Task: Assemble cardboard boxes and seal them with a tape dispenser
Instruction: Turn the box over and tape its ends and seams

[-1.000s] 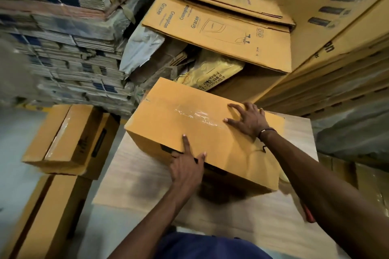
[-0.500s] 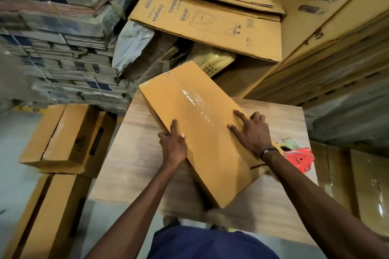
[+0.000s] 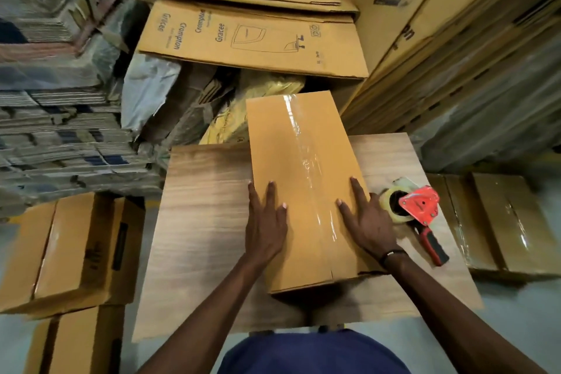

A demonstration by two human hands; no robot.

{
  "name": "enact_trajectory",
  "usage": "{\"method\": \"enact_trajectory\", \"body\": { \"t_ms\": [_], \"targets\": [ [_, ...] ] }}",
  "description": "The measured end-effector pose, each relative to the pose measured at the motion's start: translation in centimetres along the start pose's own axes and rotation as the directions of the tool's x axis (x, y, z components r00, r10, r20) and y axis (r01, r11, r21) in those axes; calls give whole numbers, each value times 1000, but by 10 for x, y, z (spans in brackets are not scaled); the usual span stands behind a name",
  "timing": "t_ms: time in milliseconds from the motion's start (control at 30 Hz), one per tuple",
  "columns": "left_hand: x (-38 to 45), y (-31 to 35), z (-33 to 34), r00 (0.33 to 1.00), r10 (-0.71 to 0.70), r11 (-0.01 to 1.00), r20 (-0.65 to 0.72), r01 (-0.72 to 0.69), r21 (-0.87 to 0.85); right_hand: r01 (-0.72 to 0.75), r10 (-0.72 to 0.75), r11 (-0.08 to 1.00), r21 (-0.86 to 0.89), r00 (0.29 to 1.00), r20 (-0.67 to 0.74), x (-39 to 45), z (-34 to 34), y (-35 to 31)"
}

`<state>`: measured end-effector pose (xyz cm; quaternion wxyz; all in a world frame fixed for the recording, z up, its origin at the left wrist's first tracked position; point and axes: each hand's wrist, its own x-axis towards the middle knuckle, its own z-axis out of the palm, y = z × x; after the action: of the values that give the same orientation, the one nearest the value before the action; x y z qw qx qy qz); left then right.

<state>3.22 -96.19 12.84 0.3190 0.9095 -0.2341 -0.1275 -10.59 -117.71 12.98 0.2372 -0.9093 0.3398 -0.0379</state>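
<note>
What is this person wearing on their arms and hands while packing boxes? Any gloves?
No gloves: both the left hand and the right hand are bare, and both forearms are uncovered, with no sleeves showing on them. The only thing worn there is a thin dark band round the right wrist, with a small pale spot on it. A dark blue garment shows at the bottom of the view.

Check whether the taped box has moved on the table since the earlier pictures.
Yes. The taped box has turned clockwise on the table, now lengthwise away from the person.
</note>
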Motion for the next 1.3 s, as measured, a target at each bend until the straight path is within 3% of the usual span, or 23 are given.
{"method": "enact_trajectory", "body": {
  "t_ms": [367,467,567,733,867,1033,1300],
  "targets": [
    [53,-2,-10,999,34,993,41,-38,111,-51,54,998,-49,996,76,50,-2,-16],
    [54,0,-10,999,25,979,36,-32,201,-60,61,998,-11,988,139,52,-10,-16],
    [58,16,-17,1000,14,975,-28,-7,222,-91,83,993,79,992,93,45,-24,-6],
    [60,92,-4,966,259,965,1,-258,-46,-143,161,972,186,983,-83,25,-56,47],
    [65,161,36,919,378,908,113,-344,-240,-224,245,958,177,964,-107,11,-77,113],
    [76,222,93,901,383,900,206,-313,-304,-383,384,919,96,923,13,4,-76,193],
    [87,246,172,938,159,974,309,-98,-205,-472,414,873,126,852,320,13,-21,258]
  ]
}}
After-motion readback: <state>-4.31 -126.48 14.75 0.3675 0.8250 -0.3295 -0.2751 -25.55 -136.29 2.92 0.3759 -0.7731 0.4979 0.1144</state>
